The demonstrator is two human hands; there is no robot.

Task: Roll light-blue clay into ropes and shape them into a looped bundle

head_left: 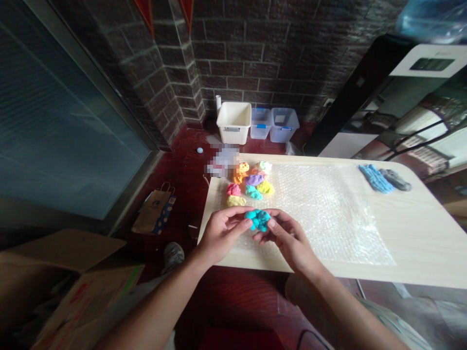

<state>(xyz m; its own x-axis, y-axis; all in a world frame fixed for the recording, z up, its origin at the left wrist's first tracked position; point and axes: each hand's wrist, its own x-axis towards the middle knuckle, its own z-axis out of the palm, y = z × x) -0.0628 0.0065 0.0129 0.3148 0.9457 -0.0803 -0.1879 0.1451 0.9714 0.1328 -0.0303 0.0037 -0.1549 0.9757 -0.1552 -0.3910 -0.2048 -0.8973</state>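
Between my two hands is a knobbly turquoise lump [258, 220] that looks like soft modelling clay. The fingers and thumb of my left hand [221, 233] pinch its left side. My right hand [288, 236] grips it from the right, thumb on top and fingers beneath. Both hands hold it above the near edge of the table. Just beyond them lies a cluster of similar lumps on bubble wrap [314, 209]: a purple lump [254, 180], a yellow lump [265, 187], a mint lump [253, 192], a pink lump [233, 189], a pale yellow lump [236, 201] and an orange lump [241, 174].
On the table [419, 228], a blue bundle [375, 178] and a grey bundle [396, 180] lie far right. A cream bin [233, 138] and clear plastic boxes [283, 133] stand by the wall. A cardboard box [87, 296] and paper bag [151, 214] are left on the floor.
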